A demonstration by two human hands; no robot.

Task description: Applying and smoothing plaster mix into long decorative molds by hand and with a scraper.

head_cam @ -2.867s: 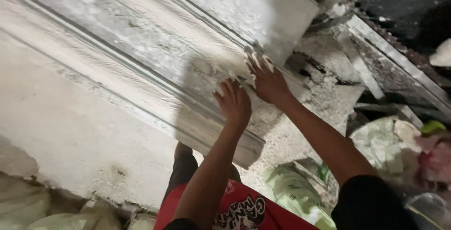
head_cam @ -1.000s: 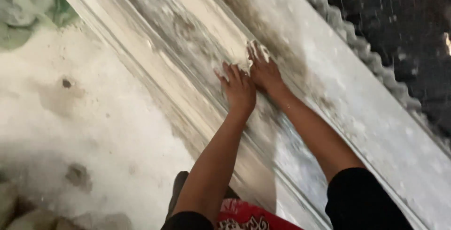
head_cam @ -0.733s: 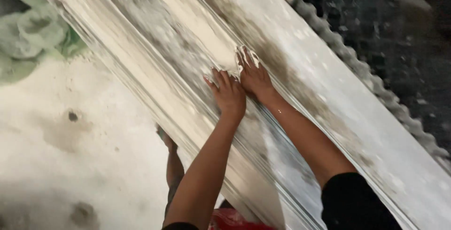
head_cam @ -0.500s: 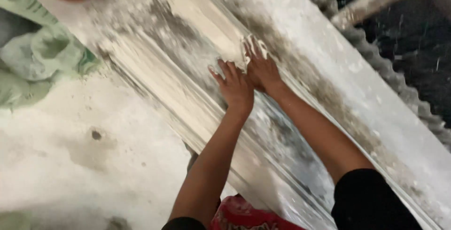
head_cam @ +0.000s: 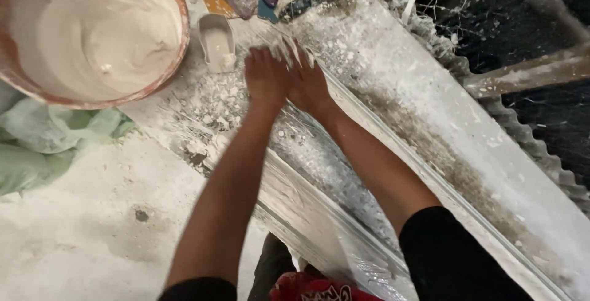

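Both your palms lie flat, fingers spread, gripping nothing: left hand (head_cam: 265,75) and right hand (head_cam: 307,80) press side by side on the long plaster moulding (head_cam: 344,172), probably smoothing wet mix, with the plaster bucket (head_cam: 92,34) and small scoop (head_cam: 217,42) close by for reloading

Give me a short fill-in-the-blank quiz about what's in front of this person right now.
1. Both hands, left hand and right hand, press side by side on the long ____ mould.
2. The big bucket holds wet ____ plaster.
3. A small scoop lies to the ____ of the bucket.

Missing words: plaster-coated; white; right
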